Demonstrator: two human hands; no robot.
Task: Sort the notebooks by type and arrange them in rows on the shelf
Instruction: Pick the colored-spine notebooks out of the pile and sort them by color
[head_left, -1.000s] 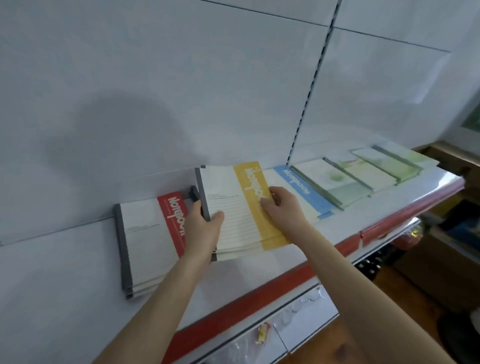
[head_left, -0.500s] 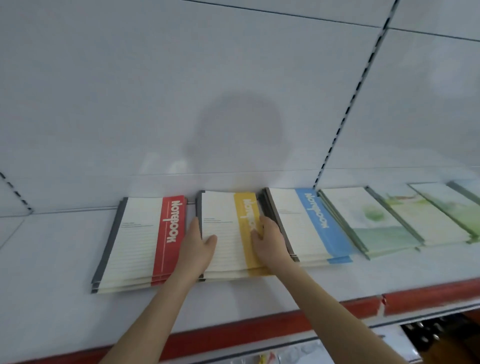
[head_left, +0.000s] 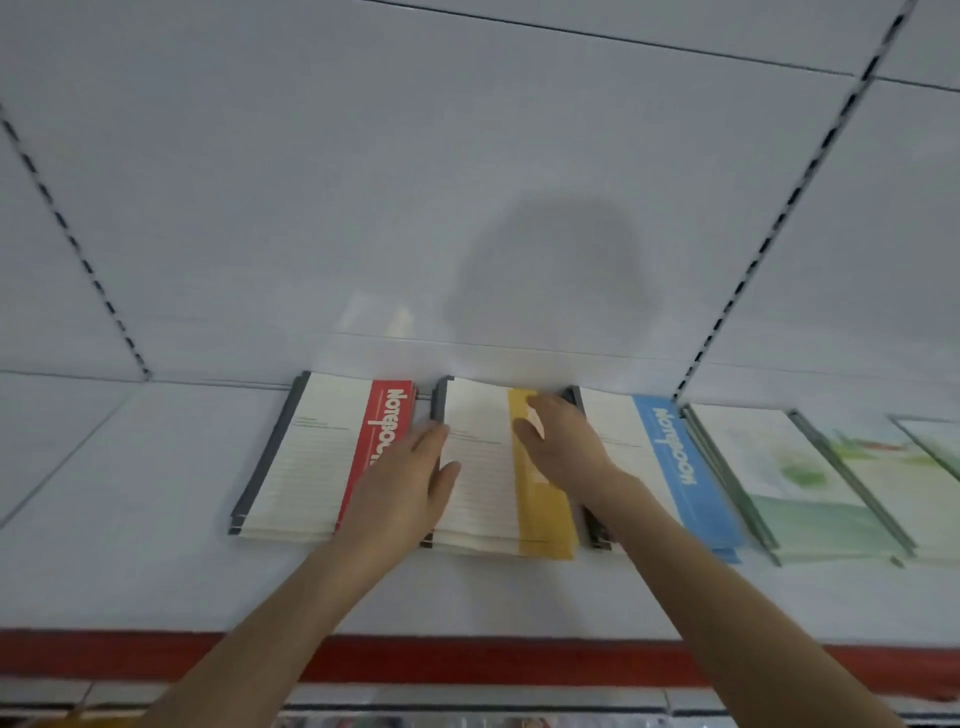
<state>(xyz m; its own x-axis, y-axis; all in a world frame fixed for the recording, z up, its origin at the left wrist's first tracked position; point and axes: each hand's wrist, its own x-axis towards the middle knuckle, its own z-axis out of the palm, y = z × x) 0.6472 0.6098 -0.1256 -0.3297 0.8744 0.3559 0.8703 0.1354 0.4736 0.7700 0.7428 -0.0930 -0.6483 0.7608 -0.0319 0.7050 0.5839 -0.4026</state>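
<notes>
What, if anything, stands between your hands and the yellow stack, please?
Nothing visible: both touch the yellow stack, the left hand at its left edge, the right hand on its band.

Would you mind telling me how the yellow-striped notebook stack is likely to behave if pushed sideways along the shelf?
The yellow-striped notebook stack looks like several thin soft-cover books, so it would probably shear and fan out rather than move as one block. Its front edges look slightly stepped, which supports that. The smooth white shelf likely lets it slide easily.
</notes>
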